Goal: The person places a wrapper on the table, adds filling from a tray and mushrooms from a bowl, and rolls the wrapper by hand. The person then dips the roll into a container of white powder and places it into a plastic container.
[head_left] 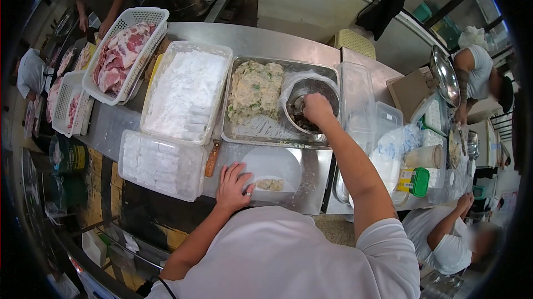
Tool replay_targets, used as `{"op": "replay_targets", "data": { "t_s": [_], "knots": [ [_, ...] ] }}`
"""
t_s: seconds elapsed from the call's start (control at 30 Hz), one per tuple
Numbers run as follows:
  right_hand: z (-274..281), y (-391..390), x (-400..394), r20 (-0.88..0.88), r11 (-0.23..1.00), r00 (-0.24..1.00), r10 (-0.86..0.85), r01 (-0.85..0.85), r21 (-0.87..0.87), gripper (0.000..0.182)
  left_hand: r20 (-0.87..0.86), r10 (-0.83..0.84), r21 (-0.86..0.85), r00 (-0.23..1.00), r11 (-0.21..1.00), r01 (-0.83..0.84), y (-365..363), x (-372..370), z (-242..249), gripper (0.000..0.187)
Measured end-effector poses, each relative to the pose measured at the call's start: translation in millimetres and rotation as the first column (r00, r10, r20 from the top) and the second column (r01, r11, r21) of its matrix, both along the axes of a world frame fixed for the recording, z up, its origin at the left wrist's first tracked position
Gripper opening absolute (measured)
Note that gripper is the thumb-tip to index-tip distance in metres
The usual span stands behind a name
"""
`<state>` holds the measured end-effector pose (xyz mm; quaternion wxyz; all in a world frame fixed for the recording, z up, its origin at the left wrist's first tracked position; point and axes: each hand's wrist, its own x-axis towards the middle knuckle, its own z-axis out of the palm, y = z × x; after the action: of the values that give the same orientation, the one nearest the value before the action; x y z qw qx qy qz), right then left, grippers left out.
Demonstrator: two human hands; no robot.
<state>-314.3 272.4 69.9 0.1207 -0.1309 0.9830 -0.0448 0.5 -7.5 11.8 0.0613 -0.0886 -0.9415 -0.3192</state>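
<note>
1. Right hand (pixel 317 109): fingers bunched and pointing down into the bowl; the fingertips are hidden, so what they hold, if anything, cannot be told.
2. Bowl (pixel 328 87): metal, directly under the right hand, with dark pieces (pixel 300 119) inside and clear film about its rim.
3. Left hand (pixel 233 187): resting palm down, fingers spread and grasping nothing, a ring on one finger. It lies at the left edge of the wrapper; whether it touches that edge is unclear.
4. Wrapper (pixel 277 161): round, pale and flat, just right of the left hand and nearer the body than the right hand. A small patch of filling (pixel 269 184) sits on its near part.
5. Tray (pixel 313 68): metal, beneath the bowl; its left part carries a mound of mix (pixel 255 91) flecked green, left of the right hand.
6. Handle (pixel 212 159): brown, just beyond and left of the left hand.
7. Powder box (pixel 227 54): farther beyond the left hand, filled with white powder and some white rolls (pixel 197 121).
8. Second box (pixel 158 163): left of the left hand, also white inside.
9. Basket (pixel 158 13): well beyond the left hand, holding raw meat (pixel 122 57).
</note>
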Motion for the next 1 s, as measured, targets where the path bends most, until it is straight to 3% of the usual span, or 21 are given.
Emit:
{"op": "replay_targets", "data": {
  "t_s": [0.03, 0.07, 0.13, 0.23, 0.33, 0.43, 0.53, 0.63, 0.73, 0.83, 1.0],
  "knots": [
    [0.6, 3.6, -3.1, -0.012, 0.999, 1.0, -0.024, 0.024, -0.022, 0.017, 0.001, 0.001, 0.0, 1.0, 1.0, -0.001, 0.2, 0.0, 0.1, 0.037],
    [2.0, 8.4, -6.9, 0.106, 0.969, 0.984, -0.146, 0.164, -0.186, 0.015, -0.002, 0.003, 0.002, 1.0, 1.0, -0.003, 0.2, 0.6, -0.1, 0.037],
    [8.4, 20.6, -14.1, 0.383, 0.775, 0.871, -0.308, 0.463, -0.43, 0.011, -0.01, 0.004, 0.006, 1.0, 1.0, -0.004, -0.2, 1.1, -1.3, 0.037],
    [-2.5, 39.8, -18.0, 0.638, 0.336, 0.753, -0.163, 0.65, -0.681, 0.005, -0.002, 0.001, 0.007, 1.0, 1.0, -0.001, -0.3, 0.8, 0.2, 0.037],
    [13.2, 49.1, -7.5, 0.695, 0.183, 0.716, -0.067, 0.694, -0.697, 0.004, -0.004, -0.003, 0.016, 1.0, 1.0, 0.003, -0.9, 0.7, -1.9, 0.038],
    [22.1, 52.3, 4.9, 0.698, 0.128, 0.716, -0.012, 0.693, -0.709, 0.005, -0.019, -0.006, 0.017, 1.0, 1.0, 0.006, -0.9, 1.2, -3.0, 0.038],
    [20.8, 56.3, 8.7, 0.678, 0.199, 0.734, -0.043, 0.671, -0.714, 0.006, -0.032, -0.014, 0.018, 0.999, 1.0, 0.014, -1.4, 1.6, -5.4, 0.04],
    [20.1, 52.2, 7.9, 0.567, 0.47, 0.81, -0.152, 0.564, -0.679, 0.011, -0.027, -0.017, 0.0, 1.0, 1.0, 0.017, -1.3, 1.2, -6.0, 0.04],
    [15.7, 41.0, 7.9, 0.528, 0.578, 0.838, -0.138, 0.501, -0.644, 0.018, -0.026, -0.017, 0.004, 1.0, 1.0, 0.017, -1.1, 1.5, -6.1, 0.041],
    [6.7, 26.0, 8.2, 0.081, 0.868, 0.991, 0.103, -0.05, -0.493, 0.027, -0.032, -0.019, -0.002, 0.999, 1.0, 0.018, -1.6, 1.4, -7.6, 0.041],
    [7.2, -7.8, 15.4, 0.192, 0.949, 0.956, 0.223, -0.168, -0.267, 0.026, -0.028, -0.016, -0.002, 0.999, 1.0, 0.016, -1.2, 1.0, -5.8, 0.041]
  ]
}}
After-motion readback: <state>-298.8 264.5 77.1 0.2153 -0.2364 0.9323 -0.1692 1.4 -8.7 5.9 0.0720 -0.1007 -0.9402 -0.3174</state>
